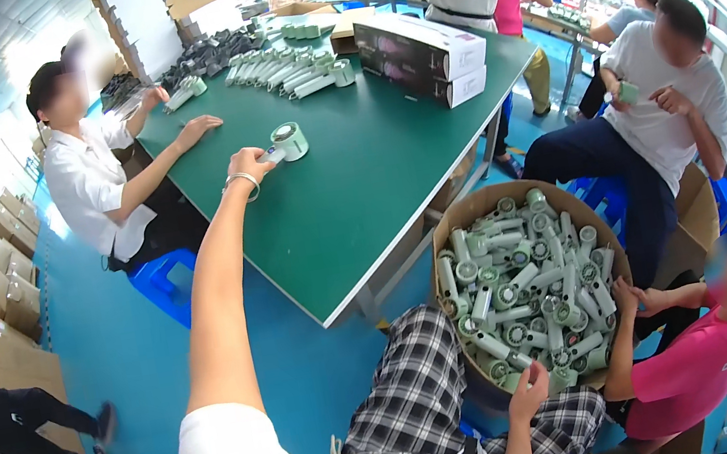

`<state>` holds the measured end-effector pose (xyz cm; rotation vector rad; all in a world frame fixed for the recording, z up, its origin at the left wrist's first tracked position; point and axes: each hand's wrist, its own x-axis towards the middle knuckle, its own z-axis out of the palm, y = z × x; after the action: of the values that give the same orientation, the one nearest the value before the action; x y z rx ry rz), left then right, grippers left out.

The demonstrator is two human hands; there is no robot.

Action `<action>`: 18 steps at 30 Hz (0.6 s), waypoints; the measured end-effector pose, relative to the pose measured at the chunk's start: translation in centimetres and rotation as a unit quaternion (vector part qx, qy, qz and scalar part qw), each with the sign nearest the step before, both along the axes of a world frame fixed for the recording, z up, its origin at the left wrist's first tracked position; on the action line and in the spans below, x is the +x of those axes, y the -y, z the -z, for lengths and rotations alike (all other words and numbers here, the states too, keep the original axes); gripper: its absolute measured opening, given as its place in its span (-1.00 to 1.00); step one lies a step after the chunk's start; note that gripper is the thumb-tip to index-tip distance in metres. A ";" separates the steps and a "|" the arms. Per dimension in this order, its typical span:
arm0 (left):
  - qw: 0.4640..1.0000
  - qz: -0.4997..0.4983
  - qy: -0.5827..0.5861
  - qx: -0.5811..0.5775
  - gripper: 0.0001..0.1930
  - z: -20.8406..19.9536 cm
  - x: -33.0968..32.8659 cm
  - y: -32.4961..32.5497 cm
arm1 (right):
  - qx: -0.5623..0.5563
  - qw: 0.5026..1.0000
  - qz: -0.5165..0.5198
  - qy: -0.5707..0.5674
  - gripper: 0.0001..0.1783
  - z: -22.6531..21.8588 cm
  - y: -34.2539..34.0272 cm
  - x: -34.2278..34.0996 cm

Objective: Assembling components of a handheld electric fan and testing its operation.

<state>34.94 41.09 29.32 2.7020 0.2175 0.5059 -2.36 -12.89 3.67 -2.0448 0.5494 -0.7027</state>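
My left arm reaches out over the green table (pixel 376 186). At its end my left hand (pixel 249 165) is closed around the handle of a pale green handheld device (pixel 290 141) with a round head, which lies at or just above the tabletop. Low in the view, my right hand (pixel 528 394) hovers by the near rim of a large round-looking carton (pixel 467 373). Its fingers are loosely bent and a little apart, with nothing visible in them. Many pale green devices (pixel 527 286) of the same kind lie heaped in that carton.
A row of similar devices (pixel 285 72), dark parts (pixel 210 55) and printed boxes (pixel 422 58) occupy the table's far side. One person (pixel 89 167) sits left; another in pink (pixel 694 364) reaches to the carton. A person in white (pixel 647 83) sits right; one stands behind the table.
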 end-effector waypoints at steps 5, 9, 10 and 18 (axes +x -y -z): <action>0.997 -0.079 0.009 -0.010 -0.57 0.9 3.5 -3.4 | -0.008 0.999 0.011 -0.052 -0.72 1.2 0.5 -1.4; 0.990 -0.136 0.028 0.000 -0.61 1.6 5.5 -3.4 | -0.025 0.996 0.017 -0.081 -0.68 0.8 0.1 -2.1; 0.990 -0.139 0.036 0.016 -0.61 1.6 5.9 -3.5 | -0.030 0.996 0.020 -0.081 -0.68 0.8 -0.3 -1.9; 0.955 -0.094 0.198 0.198 -0.74 2.8 6.9 -3.9 | -0.053 0.996 -0.001 -0.068 -0.69 2.2 -2.7 -1.2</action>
<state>41.80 45.02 26.55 2.8900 0.2866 1.2502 -3.52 -10.21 1.46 -2.2045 0.5981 -0.6045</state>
